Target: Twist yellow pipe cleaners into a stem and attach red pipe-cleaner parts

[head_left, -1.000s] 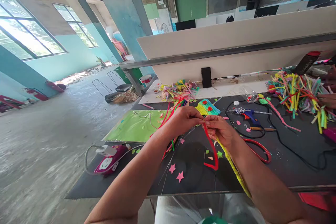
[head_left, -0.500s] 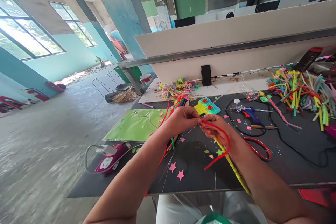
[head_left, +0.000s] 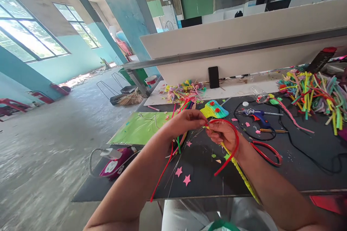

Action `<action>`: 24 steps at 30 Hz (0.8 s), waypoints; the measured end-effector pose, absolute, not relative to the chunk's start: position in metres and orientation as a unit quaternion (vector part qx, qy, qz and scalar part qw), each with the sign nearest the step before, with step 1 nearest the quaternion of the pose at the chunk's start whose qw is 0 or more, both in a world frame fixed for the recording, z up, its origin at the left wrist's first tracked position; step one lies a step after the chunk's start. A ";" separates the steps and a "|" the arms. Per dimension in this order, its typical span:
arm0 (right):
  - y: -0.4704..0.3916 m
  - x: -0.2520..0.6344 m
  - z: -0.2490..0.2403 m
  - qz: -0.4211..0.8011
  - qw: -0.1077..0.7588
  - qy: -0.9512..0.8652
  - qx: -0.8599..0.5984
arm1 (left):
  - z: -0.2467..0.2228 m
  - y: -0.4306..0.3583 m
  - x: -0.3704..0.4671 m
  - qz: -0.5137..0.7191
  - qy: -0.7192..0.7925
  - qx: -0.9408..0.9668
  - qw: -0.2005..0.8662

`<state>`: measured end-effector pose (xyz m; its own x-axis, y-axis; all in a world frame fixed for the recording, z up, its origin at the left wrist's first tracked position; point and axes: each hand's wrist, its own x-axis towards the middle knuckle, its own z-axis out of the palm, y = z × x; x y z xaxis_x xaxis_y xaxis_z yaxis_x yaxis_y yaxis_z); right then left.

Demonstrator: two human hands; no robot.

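Observation:
My left hand (head_left: 191, 120) pinches the end of a red pipe cleaner (head_left: 236, 146) where it meets the tip of a yellow wrapped stem (head_left: 242, 174). Close against it, my right hand (head_left: 222, 132) grips the yellow stem, which runs down along my right forearm. From the fingertips the red pipe cleaner arches over my right hand and its loose end hangs above the dark table (head_left: 200, 184). Just behind the hands lies a blue and yellow piece with red flowers (head_left: 217, 109). More coloured pipe cleaners (head_left: 163, 173) lie under my left arm.
Pink stars (head_left: 187, 180), a green sheet (head_left: 138, 130) and a purple power block (head_left: 119, 164) lie on the left part. To the right are red-handled scissors (head_left: 267, 153), a blue glue gun (head_left: 260, 119) with its cable, and a pipe-cleaner pile (head_left: 311, 95). A black phone (head_left: 213, 77) leans behind.
The red pipe cleaner now bends in a higher, wider arc over my right hand, and its loose end has shifted slightly right. My fingers have moved a little at the joint.

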<state>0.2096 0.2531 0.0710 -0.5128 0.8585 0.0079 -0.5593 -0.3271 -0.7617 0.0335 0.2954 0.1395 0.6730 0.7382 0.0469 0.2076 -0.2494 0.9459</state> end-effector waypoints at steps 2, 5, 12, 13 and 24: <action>0.251 0.208 0.071 0.786 0.453 -0.362 -0.215 | 0.143 0.309 0.034 0.240 0.306 0.753 0.531; 0.248 0.206 0.069 0.790 0.448 -0.356 -0.220 | 0.148 0.326 0.044 0.134 0.252 0.799 0.528; 0.244 0.196 0.065 0.788 0.430 -0.364 -0.247 | 0.152 0.338 0.083 -0.023 0.176 0.818 0.547; 0.244 0.195 0.065 0.788 0.429 -0.365 -0.249 | 0.151 0.338 0.084 -0.030 0.188 0.819 0.541; 0.247 0.207 0.072 0.764 0.495 -0.360 -0.203 | 0.128 0.303 0.049 0.430 0.270 0.445 0.738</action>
